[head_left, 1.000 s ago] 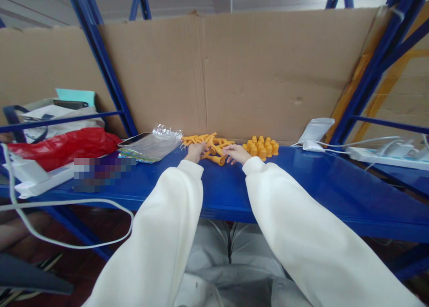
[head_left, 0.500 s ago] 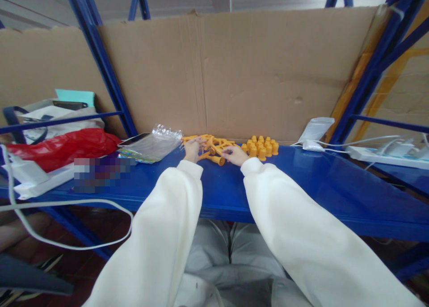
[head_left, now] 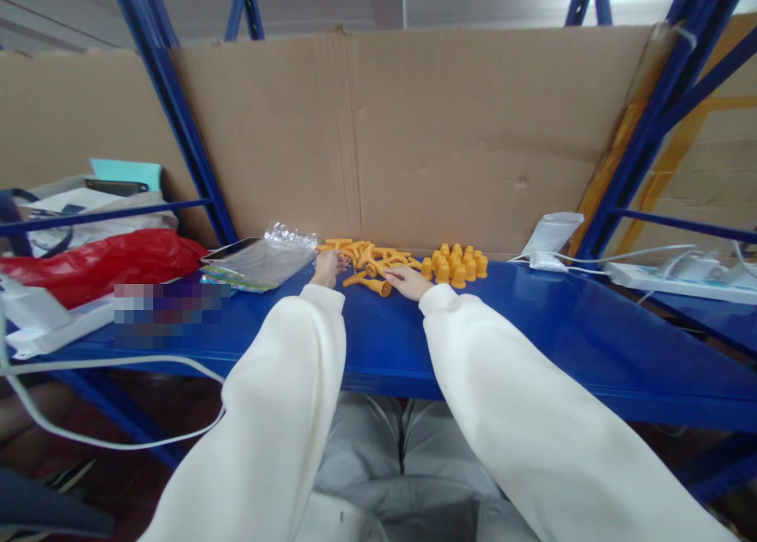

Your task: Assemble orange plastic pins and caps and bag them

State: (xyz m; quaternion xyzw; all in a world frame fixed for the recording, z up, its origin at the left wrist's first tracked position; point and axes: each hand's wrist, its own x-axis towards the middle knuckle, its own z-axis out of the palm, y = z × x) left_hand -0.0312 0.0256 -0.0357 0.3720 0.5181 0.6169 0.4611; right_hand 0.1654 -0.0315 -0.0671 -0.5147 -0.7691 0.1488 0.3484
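A loose pile of orange plastic stick-like pieces lies on the blue shelf against the cardboard back. My left hand rests at the pile's left edge, its fingers curled into the pieces; what they hold is hidden. My right hand is at the pile's right front, fingers pinched on a thin orange piece. One orange piece lies alone between my hands. A cluster of upright orange caps stands just right of my right hand. White sleeves cover both arms.
Clear plastic bags lie left of the pile. Further left are a red bag and a white box with a cable. At the right lie a white pouch and a power strip. Blue rack posts flank the cardboard.
Both hands have drawn back slightly from the top of the pile toward its front edge. The view has tilted a little downward.
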